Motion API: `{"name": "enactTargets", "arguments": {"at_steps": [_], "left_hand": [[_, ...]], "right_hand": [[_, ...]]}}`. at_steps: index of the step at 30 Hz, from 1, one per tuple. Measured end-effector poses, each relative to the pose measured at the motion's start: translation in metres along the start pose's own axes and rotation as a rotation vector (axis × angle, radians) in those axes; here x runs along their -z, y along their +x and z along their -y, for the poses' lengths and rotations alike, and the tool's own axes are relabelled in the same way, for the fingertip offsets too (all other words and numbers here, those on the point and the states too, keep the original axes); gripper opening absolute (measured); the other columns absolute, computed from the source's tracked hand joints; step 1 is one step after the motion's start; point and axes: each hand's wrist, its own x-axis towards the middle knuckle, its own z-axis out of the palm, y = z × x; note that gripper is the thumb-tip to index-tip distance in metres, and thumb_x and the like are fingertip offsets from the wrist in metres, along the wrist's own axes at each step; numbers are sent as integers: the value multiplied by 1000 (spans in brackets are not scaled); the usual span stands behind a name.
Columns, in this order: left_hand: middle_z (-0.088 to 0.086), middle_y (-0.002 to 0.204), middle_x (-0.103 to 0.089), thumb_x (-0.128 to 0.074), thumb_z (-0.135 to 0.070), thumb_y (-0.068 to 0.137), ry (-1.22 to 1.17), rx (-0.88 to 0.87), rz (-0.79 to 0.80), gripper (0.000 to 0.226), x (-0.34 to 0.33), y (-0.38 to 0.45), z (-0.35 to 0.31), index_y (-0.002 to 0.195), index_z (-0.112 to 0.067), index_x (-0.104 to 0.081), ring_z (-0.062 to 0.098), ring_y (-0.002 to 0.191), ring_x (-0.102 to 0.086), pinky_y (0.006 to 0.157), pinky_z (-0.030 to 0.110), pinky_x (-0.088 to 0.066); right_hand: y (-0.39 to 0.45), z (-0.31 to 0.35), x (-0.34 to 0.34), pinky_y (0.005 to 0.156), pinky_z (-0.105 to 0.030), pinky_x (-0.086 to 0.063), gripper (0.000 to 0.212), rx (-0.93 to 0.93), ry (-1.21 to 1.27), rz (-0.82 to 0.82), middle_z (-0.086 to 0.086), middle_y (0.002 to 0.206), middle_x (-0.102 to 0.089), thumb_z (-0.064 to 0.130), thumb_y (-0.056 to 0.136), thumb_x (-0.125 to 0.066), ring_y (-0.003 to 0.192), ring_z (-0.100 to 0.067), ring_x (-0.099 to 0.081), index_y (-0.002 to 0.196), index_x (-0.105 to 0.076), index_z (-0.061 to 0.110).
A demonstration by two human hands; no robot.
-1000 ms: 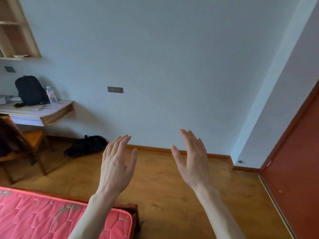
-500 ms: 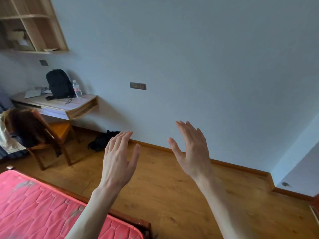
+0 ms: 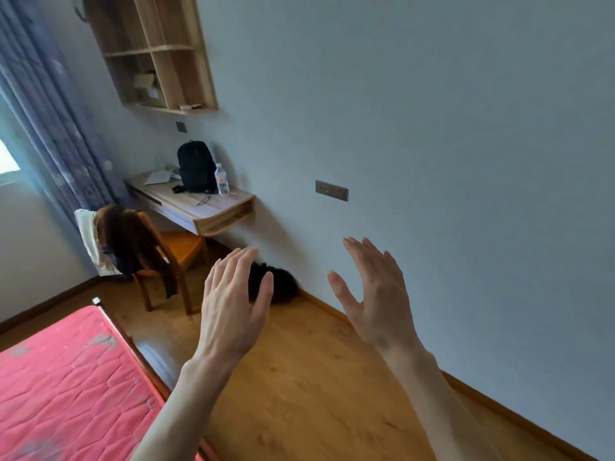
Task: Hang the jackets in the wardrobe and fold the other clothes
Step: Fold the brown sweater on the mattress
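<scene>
— Jackets first: we see dark brown clothing [image 3: 133, 241] draped over the back of the orange wooden chair [image 3: 179, 251], with a pale cream garment [image 3: 88, 241] hanging just behind it on the same chair back. Whether those are jackets or the clothes for folding, we cannot tell from here.

— And our hands?

— Our left hand [image 3: 233, 314] and right hand [image 3: 376, 301] are both raised in front of us, palms facing each other, fingers [image 3: 369, 257] straight and released, holding nothing. They are well apart from the chair.

— What about that black heap on the floor [image 3: 283, 284] against the wall?

— Partly hidden behind our left hand; it could be clothing or a bag, we cannot say. A black backpack [image 3: 194, 166] and a clear plastic water bottle [image 3: 221, 180] stand on the wooden tabletop [image 3: 213, 207].

— So which step are we at?

— We judge the very start: nothing is picked up yet and no wardrobe is in view. Next we would need to walk past the pink quilted mattress [image 3: 66, 387] to the chair, lift the top garment off cleanly, and check what it is before choosing to hang or fold it.
</scene>
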Motion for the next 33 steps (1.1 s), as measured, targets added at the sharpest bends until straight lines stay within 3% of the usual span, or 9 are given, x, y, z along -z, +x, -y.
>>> {"name": "enactTargets", "arguments": {"at_steps": [7, 12, 17, 25, 31, 33], "left_hand": [[2, 148, -56, -46, -45, 103, 70, 146, -102, 52, -6, 39, 51, 147, -18, -50, 19, 144, -43, 120, 52, -35], [0, 149, -54, -46, -46, 103, 100, 234, -155, 52, -22, 62, 103, 148, -20, -49, 18, 144, -42, 118, 54, -38], [1, 151, -54, -41, -51, 102, 135, 314, -200, 56, -34, 97, 166, 148, -20, -50, 18, 146, -42, 121, 51, -34], [3, 147, -57, -40, -52, 101, 184, 434, -254, 58, -46, 167, 281, 146, -17, -53, 19, 143, -44, 118, 34, -29], [1, 148, -56, -42, -49, 103, 202, 479, -278, 54, -54, 213, 347, 147, -19, -51, 16, 144, -43, 121, 47, -36], [0, 148, -56, -41, -50, 103, 223, 480, -271, 55, -56, 225, 364, 147, -20, -52, 16, 144, -43, 121, 44, -36]], "right_hand": [[73, 4, -70, 130, -37, -16, 72, 103, 163, 116, 10, 163, -41, 72, 102, -25, 155, -5, -23, 158, -38, 29], [122, 20, -130, 127, -29, -13, 76, 178, 242, 181, 10, 162, -42, 77, 99, -22, 154, -8, -27, 156, -39, 31], [183, 41, -204, 128, -45, -25, 73, 239, 314, 238, 12, 162, -40, 77, 99, -23, 155, -6, -24, 156, -39, 34], [286, 75, -331, 128, -47, -21, 68, 306, 365, 320, 16, 163, -38, 75, 100, -27, 155, -2, -22, 156, -37, 37], [340, 96, -397, 129, -43, -19, 70, 331, 377, 358, 15, 163, -38, 75, 100, -28, 155, -1, -20, 157, -38, 34], [354, 103, -416, 130, -41, -18, 72, 343, 378, 371, 16, 163, -36, 76, 99, -27, 155, -1, -18, 157, -37, 35]]}}
